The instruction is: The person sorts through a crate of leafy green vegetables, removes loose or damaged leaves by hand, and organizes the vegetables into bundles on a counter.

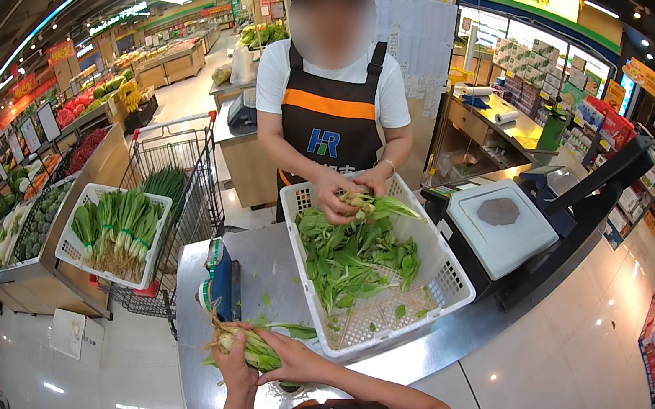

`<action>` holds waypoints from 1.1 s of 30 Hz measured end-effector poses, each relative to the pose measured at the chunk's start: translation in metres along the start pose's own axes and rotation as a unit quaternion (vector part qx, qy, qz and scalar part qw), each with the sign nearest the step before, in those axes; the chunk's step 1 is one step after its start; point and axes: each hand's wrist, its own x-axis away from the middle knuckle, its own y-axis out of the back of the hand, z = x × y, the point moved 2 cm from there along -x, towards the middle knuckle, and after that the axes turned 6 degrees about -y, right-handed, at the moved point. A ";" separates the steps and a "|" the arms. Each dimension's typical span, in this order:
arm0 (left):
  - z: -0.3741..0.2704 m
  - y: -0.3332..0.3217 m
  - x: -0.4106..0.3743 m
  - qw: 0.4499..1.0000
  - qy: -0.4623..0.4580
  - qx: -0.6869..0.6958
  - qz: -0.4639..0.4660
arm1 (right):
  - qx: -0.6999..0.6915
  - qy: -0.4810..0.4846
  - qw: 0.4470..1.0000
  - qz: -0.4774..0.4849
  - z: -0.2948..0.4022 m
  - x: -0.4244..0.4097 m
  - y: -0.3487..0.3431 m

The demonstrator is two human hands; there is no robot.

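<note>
Near the front edge of a steel counter (281, 261), both of my hands are closed around a bunch of leafy greens (255, 349) with its roots towards the left. My left hand (237, 362) grips the root end, while my right hand (294, 361) lies along the stems and leaves. Just beyond them a blue tape dispenser (225, 281) with green-and-white tape stands on the counter. A large white plastic basket (454, 293) with loose green leaves (344, 264) in it is farther up. Over this basket, a co-worker's hands (341, 197) hold another small bunch of rooted greens (381, 206).
A white basket of taped, rooted greens (124, 225) rests on a shopping cart (203, 186) at left. A weighing scale (500, 221) stands right of the large basket. The co-worker (334, 97) stands across the counter. Vegetable stands (100, 151) line the far left.
</note>
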 end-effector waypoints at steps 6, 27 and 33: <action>-0.004 -0.008 0.002 0.980 -0.054 -0.142 0.125 | 0.002 -0.050 0.999 -0.003 0.014 -0.005 0.027; -0.011 0.049 0.013 0.995 0.044 0.031 -0.080 | 0.465 -0.143 0.863 0.136 -0.187 -0.068 0.181; 0.023 0.090 0.011 0.984 0.145 0.001 -0.101 | 0.552 -0.016 0.822 0.138 -0.193 -0.103 0.130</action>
